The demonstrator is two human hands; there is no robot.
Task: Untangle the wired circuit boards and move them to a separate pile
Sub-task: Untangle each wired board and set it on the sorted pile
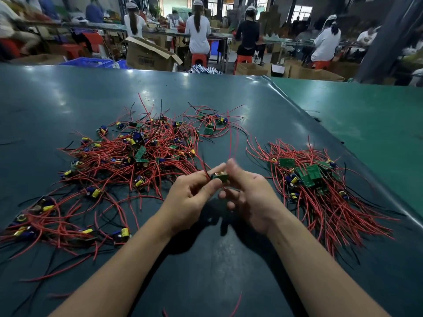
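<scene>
A small green circuit board (220, 177) is trailing red wires between two piles. The left hand (192, 197) is pinching it; the right hand (248, 191) is touching it with fingers loosely spread.

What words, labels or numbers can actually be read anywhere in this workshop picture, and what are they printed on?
None can be read.
Cardboard box: dark print on its side, too blurred to read.
Circuit boards in the right pile: any markings too small to make out.
White sheet behind the table: blank or illegible.
</scene>
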